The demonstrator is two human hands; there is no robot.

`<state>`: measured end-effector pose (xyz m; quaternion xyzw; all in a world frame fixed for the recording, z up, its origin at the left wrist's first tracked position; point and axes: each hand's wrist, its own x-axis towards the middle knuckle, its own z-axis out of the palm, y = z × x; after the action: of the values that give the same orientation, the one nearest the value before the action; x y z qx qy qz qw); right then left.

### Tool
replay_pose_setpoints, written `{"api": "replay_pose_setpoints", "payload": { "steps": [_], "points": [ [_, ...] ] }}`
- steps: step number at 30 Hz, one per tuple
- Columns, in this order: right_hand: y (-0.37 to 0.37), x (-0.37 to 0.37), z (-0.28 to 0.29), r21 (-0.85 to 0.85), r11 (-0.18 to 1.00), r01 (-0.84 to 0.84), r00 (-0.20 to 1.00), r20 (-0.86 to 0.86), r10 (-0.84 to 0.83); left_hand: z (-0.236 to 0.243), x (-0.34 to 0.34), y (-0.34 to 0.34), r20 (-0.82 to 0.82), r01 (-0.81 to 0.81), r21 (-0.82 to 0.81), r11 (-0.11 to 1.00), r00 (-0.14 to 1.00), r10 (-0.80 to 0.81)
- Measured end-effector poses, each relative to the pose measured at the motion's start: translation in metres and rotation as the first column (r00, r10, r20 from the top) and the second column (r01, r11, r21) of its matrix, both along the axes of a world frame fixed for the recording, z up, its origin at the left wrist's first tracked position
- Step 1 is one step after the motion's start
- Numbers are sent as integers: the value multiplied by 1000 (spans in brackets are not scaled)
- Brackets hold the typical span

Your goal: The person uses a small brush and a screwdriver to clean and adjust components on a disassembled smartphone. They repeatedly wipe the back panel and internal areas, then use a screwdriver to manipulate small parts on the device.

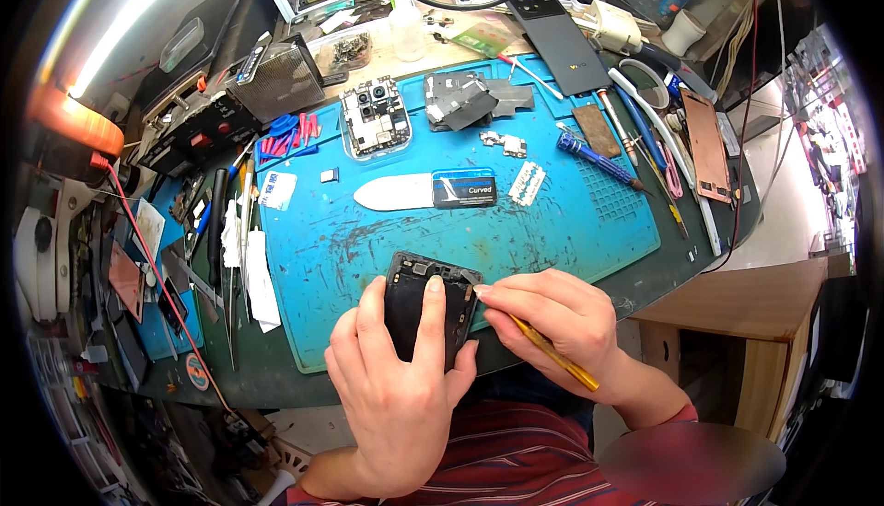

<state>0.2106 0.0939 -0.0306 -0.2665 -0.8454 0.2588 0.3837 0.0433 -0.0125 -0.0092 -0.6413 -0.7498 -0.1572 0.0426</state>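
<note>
My left hand lies over a black opened phone body at the mat's near edge, fingers on its face and thumb at its right side. Small metal contacts show along the phone's top. Pinched in my right hand is a slender gold-handled tool. Its tip meets or nearly meets the phone's upper right edge; fingers hide the exact contact. Beyond the phone lies a thin curved pry blade with a blue and black grip. A phone circuit board with cameras rests in a clear tray farther back.
The blue work mat carries grey shielding sheets, small metal parts and a blue screwdriver. A dark phone back cover leans at the back. Tweezers and white paper strips lie left; a wooden cabinet stands right.
</note>
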Motion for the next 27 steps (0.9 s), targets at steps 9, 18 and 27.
{"api": "replay_pose_setpoints", "payload": {
  "steps": [9, 18, 27],
  "points": [
    [0, 2, -2, -23, 1000, -1, 1000, 7, 1, -1, -1, 0, 29, 2, 3, 1000, 1000, -2],
    [2, 0, 3, -76, 997, -10, 1000, 24, 12, -2, -1, -1, 36, 4, 11, 1000, 999, -4],
    [3, -2, 4, -101, 994, -37, 998, 51, 43, -2, -1, -1, 38, 3, 15, 1000, 999, -4]
  ]
}}
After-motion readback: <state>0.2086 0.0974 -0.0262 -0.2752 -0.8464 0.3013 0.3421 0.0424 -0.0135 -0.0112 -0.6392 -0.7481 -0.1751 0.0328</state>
